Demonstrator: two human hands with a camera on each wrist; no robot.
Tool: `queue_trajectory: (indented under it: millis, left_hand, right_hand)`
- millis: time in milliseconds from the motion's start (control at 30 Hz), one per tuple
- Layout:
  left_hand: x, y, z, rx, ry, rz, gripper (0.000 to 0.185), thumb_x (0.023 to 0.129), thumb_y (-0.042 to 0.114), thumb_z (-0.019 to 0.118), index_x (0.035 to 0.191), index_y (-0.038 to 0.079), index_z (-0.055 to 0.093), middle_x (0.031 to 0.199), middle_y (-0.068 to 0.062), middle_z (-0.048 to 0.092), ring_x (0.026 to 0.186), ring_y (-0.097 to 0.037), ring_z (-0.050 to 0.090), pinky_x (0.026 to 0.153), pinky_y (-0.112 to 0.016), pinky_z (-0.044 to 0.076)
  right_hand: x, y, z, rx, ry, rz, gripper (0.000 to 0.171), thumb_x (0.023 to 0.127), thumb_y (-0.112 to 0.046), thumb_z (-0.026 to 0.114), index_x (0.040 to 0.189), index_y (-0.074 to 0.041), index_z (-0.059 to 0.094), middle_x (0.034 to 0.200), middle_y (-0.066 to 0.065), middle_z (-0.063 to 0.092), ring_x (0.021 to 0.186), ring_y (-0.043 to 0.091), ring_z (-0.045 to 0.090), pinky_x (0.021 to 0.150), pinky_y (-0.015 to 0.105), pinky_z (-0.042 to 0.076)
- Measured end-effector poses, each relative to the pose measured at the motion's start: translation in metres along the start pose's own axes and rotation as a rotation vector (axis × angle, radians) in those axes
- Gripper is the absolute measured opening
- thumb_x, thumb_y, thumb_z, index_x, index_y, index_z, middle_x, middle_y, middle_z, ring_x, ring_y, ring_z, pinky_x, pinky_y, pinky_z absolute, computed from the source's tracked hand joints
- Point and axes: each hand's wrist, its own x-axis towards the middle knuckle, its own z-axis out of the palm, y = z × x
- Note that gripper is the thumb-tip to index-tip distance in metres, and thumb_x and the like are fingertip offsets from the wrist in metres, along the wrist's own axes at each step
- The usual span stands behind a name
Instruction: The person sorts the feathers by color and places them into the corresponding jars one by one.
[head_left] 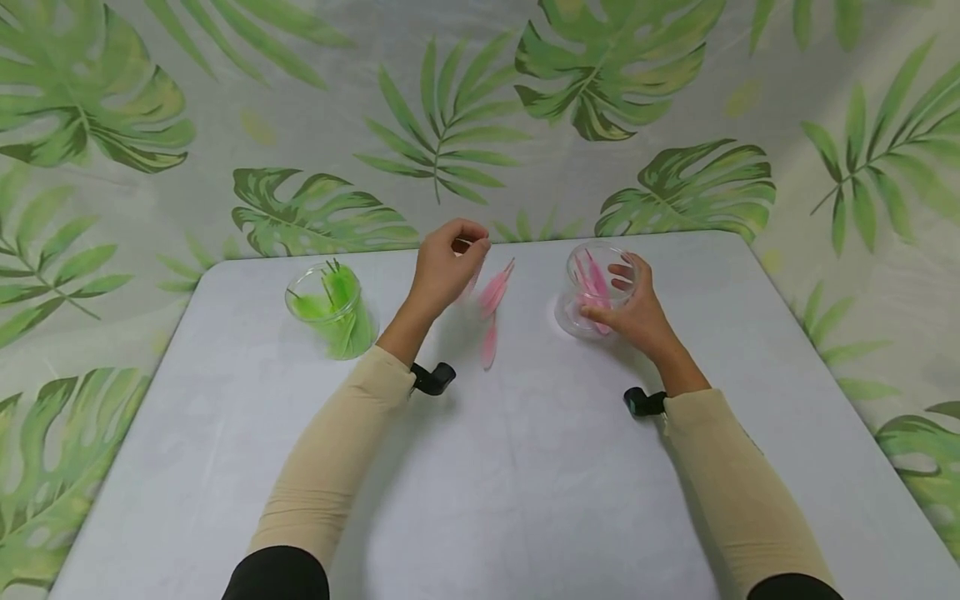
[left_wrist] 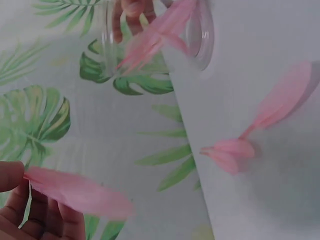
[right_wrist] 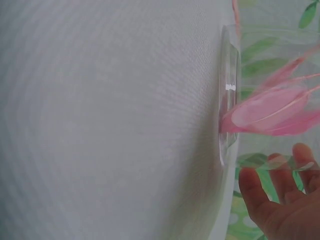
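My left hand (head_left: pixel 447 265) is raised over the far middle of the table. Its thumb and fingertips pinch a pink feather (left_wrist: pixel 80 194) by the quill, the vane pointing away from the hand. On the right, my right hand (head_left: pixel 636 310) holds a clear jar (right_wrist: pixel 229 95) from its right side, fingers behind and thumb in front. Pink feathers (head_left: pixel 595 279) stand inside the jar, quills up. Between the two hands, loose pink feathers (head_left: pixel 490 343) lie on the white tabletop, some overlapping.
A second clear jar (head_left: pixel 294 310) stands at the left, filled with green feathers (head_left: pixel 351 329) whose dark quills stick up. The white table (head_left: pixel 510 483) ends just behind the jars, against a leaf-print cloth (head_left: pixel 480 92). Black wrist cameras (head_left: pixel 435 379) sit on both wrists.
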Motion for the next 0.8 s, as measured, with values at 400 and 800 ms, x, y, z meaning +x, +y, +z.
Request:
queue_trajectory:
  millis: [400, 800]
  left_hand:
    - [0.000, 0.007, -0.016, -0.161, 0.027, 0.008, 0.020, 0.095, 0.015, 0.064, 0.109, 0.002, 0.067, 0.106, -0.009, 0.067, 0.087, -0.013, 0.061, 0.077, -0.023, 0.052]
    - [0.002, 0.017, -0.002, -0.224, -0.021, 0.057, 0.020, 0.095, 0.010, 0.063, 0.113, 0.003, 0.067, 0.103, -0.010, 0.068, 0.078, -0.013, 0.065, 0.073, -0.026, 0.057]
  right_hand:
    - [0.001, 0.000, 0.000, -0.008, 0.002, 0.001, 0.114, 0.079, -0.036, 0.084, 0.156, -0.024, 0.001, 0.160, 0.012, 0.029, 0.148, 0.035, 0.030, 0.116, 0.058, 0.035]
    - [0.001, 0.000, 0.000, -0.011, 0.004, -0.001, 0.114, 0.078, -0.034, 0.085, 0.156, -0.022, 0.002, 0.159, 0.013, 0.030, 0.147, 0.036, 0.031, 0.116, 0.058, 0.035]
